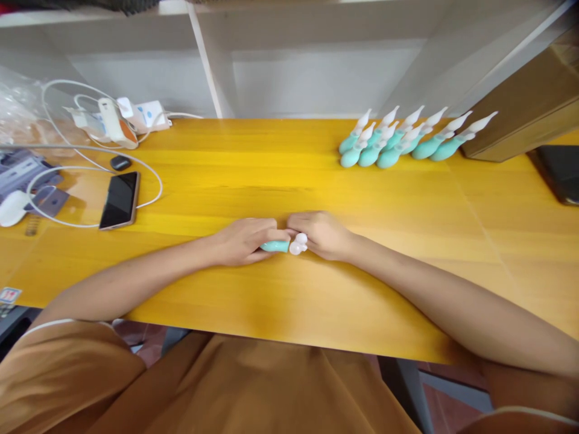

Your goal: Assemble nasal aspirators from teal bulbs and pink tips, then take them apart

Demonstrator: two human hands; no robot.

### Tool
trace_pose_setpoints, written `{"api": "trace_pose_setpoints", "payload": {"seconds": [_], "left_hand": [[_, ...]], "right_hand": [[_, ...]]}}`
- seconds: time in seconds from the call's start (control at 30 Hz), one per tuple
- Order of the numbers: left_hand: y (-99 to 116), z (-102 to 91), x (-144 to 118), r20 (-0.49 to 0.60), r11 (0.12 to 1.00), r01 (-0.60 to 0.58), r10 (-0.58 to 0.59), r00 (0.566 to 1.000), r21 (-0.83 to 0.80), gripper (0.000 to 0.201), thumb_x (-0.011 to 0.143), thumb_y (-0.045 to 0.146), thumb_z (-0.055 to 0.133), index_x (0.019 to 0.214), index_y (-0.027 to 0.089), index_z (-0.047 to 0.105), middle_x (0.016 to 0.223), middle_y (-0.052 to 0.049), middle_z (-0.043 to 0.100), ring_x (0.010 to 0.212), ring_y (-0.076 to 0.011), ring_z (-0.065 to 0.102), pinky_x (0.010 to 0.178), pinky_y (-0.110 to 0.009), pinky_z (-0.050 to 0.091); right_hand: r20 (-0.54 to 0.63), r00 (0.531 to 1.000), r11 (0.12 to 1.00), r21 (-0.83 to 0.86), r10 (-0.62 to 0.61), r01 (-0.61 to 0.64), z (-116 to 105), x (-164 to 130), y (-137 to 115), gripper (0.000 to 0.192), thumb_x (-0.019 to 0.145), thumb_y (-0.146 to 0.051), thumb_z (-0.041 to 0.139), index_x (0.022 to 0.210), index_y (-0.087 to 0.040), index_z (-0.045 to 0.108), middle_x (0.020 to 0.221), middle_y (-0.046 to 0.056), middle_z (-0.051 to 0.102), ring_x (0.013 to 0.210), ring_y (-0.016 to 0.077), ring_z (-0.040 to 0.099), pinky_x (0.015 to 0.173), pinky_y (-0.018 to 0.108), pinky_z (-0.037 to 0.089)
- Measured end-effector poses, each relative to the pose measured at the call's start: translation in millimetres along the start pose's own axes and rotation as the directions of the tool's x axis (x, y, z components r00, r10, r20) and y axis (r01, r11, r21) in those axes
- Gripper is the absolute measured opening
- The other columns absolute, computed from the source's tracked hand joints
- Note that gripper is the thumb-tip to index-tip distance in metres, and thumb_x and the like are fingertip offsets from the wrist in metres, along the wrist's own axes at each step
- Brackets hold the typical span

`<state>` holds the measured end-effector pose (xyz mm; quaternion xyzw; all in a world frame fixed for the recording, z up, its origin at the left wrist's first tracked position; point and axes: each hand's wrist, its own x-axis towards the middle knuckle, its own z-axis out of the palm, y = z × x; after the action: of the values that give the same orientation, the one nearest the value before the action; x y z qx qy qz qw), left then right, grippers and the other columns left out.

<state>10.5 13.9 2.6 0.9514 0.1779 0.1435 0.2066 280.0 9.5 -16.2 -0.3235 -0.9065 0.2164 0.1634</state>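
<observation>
My left hand [246, 240] and my right hand [322, 234] meet at the middle of the yellow wooden table [280, 181]. The left hand grips a small teal bulb piece [275, 246] lying sideways. The right hand holds a white rounded piece [298, 243] pressed against the teal piece's end. Most of both pieces is hidden by my fingers. At the back right stand several finished items [407, 141], each a teal bulb with a white pointed tip, packed in rows.
A dark phone [120, 199] lies at the left with a white cable [149, 181] looped around it. Chargers and a white device [118, 120] sit at the back left, plastic bags beyond. A brown box [520, 114] and a dark object [561, 172] stand at the right.
</observation>
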Motion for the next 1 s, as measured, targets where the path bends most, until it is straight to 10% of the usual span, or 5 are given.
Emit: {"api": "trace_pose_setpoints", "payload": {"seconds": [0.23,1.0], "left_hand": [[-4.6,6.0,-5.3,-0.241,0.991,0.063,-0.090,0.966,-0.115,0.027,0.107,0.032,0.061,0.132,0.024,0.057,0.116,-0.009,0.073,0.100,-0.0216,0.071,0.089,-0.036,0.057],[5.8,3.9,-2.3,-0.014,0.946,0.223,-0.227,0.974,0.235,0.040,0.110,0.036,0.050,0.147,0.028,0.063,0.107,-0.006,0.069,0.079,-0.0194,0.064,0.071,-0.030,0.046]], "right_hand": [[-0.003,0.940,0.901,-0.281,0.342,-0.329,-12.0,1.8,-15.3,0.041,0.119,-0.036,0.037,0.115,-0.016,0.073,0.108,0.011,0.079,0.088,0.0219,0.068,0.067,0.033,0.024],[0.010,0.849,0.746,-0.484,0.528,-0.458,-13.4,4.4,-34.6,0.048,0.120,-0.037,0.031,0.126,-0.015,0.074,0.116,0.016,0.082,0.091,0.0276,0.077,0.065,0.034,0.035]]}}
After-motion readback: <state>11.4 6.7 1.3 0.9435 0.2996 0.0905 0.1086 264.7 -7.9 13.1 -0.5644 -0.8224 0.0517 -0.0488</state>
